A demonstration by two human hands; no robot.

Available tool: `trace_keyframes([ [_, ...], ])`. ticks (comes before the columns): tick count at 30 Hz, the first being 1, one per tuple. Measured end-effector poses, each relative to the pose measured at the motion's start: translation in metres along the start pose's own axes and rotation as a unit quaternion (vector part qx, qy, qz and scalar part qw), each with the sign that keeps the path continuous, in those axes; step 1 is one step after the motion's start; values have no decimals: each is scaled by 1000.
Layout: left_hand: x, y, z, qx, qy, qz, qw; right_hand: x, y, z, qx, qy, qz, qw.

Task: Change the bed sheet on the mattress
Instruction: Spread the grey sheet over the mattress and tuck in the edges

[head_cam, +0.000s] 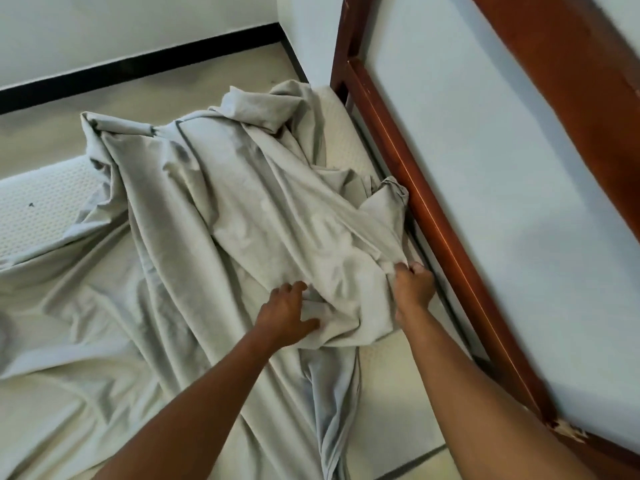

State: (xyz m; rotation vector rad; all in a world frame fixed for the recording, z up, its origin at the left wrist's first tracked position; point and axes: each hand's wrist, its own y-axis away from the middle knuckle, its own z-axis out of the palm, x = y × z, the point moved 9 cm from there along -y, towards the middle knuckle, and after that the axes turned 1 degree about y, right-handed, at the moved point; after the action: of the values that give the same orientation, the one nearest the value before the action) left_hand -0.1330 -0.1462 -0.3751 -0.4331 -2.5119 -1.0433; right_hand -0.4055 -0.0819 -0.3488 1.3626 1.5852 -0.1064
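Note:
A pale grey bed sheet [214,216] lies crumpled in loose folds over the white textured mattress [38,199], which shows bare at the left and at the far corner. My right hand [414,284] grips a bunched fold of the sheet near the bed's right edge, fingers curled round the cloth. My left hand [287,311] rests on the sheet just to the left of it, fingers spread and partly tucked under a fold.
A reddish-brown wooden bed frame [426,202] runs along the mattress's right side against a pale blue wall [502,161]. Beyond the bed's far end lie a beige tiled floor [207,81] and a white wall with a black skirting strip [138,64].

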Motion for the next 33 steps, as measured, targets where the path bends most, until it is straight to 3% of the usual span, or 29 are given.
trace_keyframes([
  [3,-1,11,16,22,-120,-10,992,-9,15,4,-103,-198,25,975],
  [5,4,20,18,64,-124,1,990,-20,26,3,-161,-237,-4,958],
  [8,9,35,17,123,-52,42,990,-2,33,-17,-102,-134,-32,985],
  [11,10,60,-6,216,97,74,969,66,37,-21,-52,-9,97,994],
  [13,-8,75,-30,288,179,24,940,102,46,-9,-74,29,159,984],
  [14,-22,81,-41,326,200,-12,924,109,48,-1,-82,51,147,984],
  [17,-56,92,-68,407,159,-76,896,87,61,29,-124,108,31,986],
  [20,-85,93,-89,447,111,-165,872,77,66,62,-173,199,-40,964],
  [22,-112,89,-86,429,180,-261,846,78,66,60,-146,251,-73,954],
  [23,-123,87,-79,412,255,-299,822,84,67,48,-111,227,-67,965],
  [25,-124,76,-58,357,423,-298,777,115,75,3,-1,135,9,991],
  [27,-101,66,-40,281,467,-258,798,163,96,-47,97,97,128,982],
  [29,-73,59,-22,220,408,-210,861,202,122,-81,143,91,202,965],
  [31,-40,54,-6,181,315,-144,921,201,137,-99,162,67,156,972],
  [33,-3,53,8,148,243,-83,955,169,147,-95,125,42,22,991],
])
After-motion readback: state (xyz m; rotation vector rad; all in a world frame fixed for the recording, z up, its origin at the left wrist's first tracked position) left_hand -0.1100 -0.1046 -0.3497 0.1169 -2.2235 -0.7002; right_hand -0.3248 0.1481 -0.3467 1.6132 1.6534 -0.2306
